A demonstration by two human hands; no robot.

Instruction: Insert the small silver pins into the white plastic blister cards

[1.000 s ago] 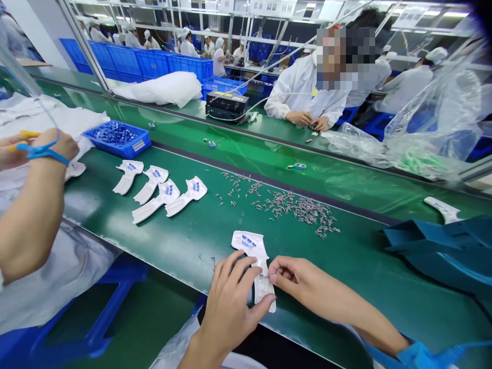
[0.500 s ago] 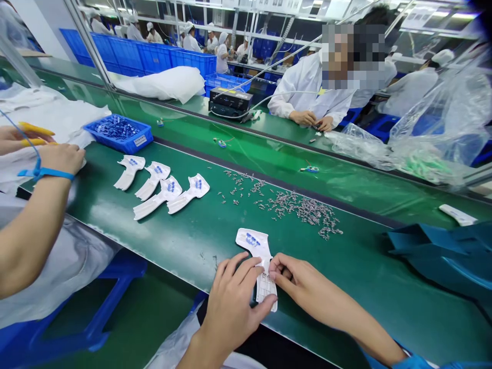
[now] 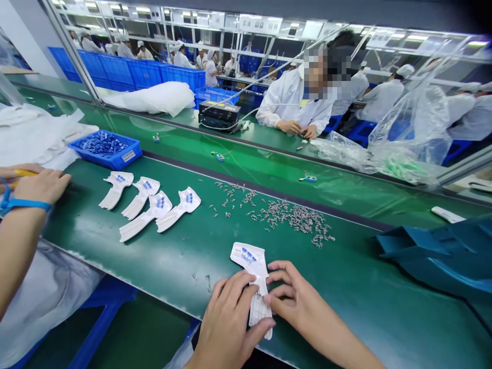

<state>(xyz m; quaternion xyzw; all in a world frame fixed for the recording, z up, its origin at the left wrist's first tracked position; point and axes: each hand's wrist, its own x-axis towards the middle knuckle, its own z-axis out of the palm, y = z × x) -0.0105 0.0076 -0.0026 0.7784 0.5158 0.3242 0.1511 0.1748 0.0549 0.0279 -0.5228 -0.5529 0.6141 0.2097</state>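
A white plastic handle-shaped part (image 3: 250, 261) with blue inserts lies on the green belt (image 3: 361, 287) near its front edge. My left hand (image 3: 230, 318) grips the part's lower stem, fingers over it and thumb under its end. My right hand (image 3: 292, 300) pinches the stem from the right side, fingertips bent onto it. Whether a small piece sits between those fingertips is hidden. A scatter of small metal screws (image 3: 284, 212) lies on the belt just beyond the part.
Several more white parts (image 3: 154, 207) lie in a row at left. Behind them stands a blue tray (image 3: 104, 148). A co-worker's hand (image 3: 40, 185) with a blue wrist strap rests at far left. Blue bins (image 3: 442, 251) sit at right; a person in white works across the line.
My head has tilted, so the scene shifted slightly. My right hand's fingers moved closer onto the part's stem. The co-worker's hand at left dropped lower onto the belt.
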